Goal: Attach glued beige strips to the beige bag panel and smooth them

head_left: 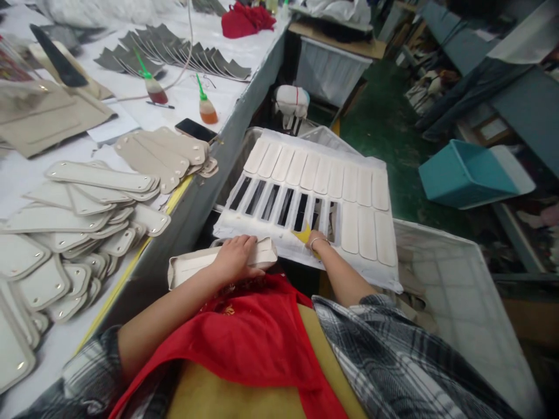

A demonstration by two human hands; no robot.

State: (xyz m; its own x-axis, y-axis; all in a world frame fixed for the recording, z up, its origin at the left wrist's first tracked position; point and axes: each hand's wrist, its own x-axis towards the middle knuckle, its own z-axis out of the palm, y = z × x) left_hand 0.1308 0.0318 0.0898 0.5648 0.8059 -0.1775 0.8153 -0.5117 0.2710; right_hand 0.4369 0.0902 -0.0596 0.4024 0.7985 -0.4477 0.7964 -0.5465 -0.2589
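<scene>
My left hand (236,257) lies curled over a long cream bundle (192,266) at my lap, gripping it from above. In my right hand (318,241) is a flat yellow tool (302,234), perhaps a scraper; its grip is hidden by my fingers. That hand is at the near edge of a white slotted panel (248,227), close to its open slots. Cream rounded strips (308,171) fill the panel's far row and the near row's right end. Dark gaps show through the slots at left and middle.
On the table to my left are piled cream straps (78,215) with metal eyelets, beige pieces (152,157), a phone (195,130) and two green-tipped bottles (208,110). A translucent crate (458,273) stands at right. Beyond it is a teal bin (467,174).
</scene>
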